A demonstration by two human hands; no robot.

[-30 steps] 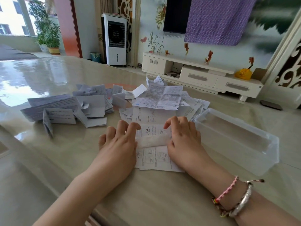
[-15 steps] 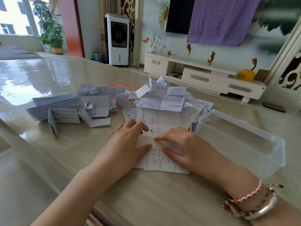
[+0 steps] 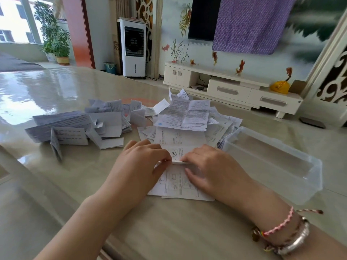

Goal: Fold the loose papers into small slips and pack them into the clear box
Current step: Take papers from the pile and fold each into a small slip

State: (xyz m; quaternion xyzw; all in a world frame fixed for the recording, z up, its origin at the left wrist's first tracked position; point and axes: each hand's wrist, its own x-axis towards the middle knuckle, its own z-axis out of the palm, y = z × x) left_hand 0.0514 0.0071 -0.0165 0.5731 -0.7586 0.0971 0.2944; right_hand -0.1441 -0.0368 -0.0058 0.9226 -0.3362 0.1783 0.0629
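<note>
Paper (image 3: pixel 175 182), a printed sheet with small diagrams and text too fine to be read, was laid flat on the glossy table (image 3: pixel 56 184) directly in front of the person, its long axis running away from the near edge toward the pile beyond. A fold across its middle was being pinched from both sides: the left hand (image 3: pixel 139 164) was curled with thumb and fingertips on the crease, and the right hand (image 3: pixel 212 168) was likewise bent, its fingertips on the same raised edge and its thumb pressed on the lower half of the sheet. Bracelets (image 3: pixel 281 233) were worn on the right wrist. Just right of the sheet a clear box (image 3: pixel 277 164) was stood open, its long side angled away to the right. Beyond the hands, unfolded papers (image 3: pixel 187 115) were heaped, their print illegible. To the left, folded slips (image 3: pixel 78 126) were scattered, some stood on edge. Farther off, a white TV cabinet (image 3: pixel 231 87) and a white air cooler (image 3: pixel 134 47) were seen.
</note>
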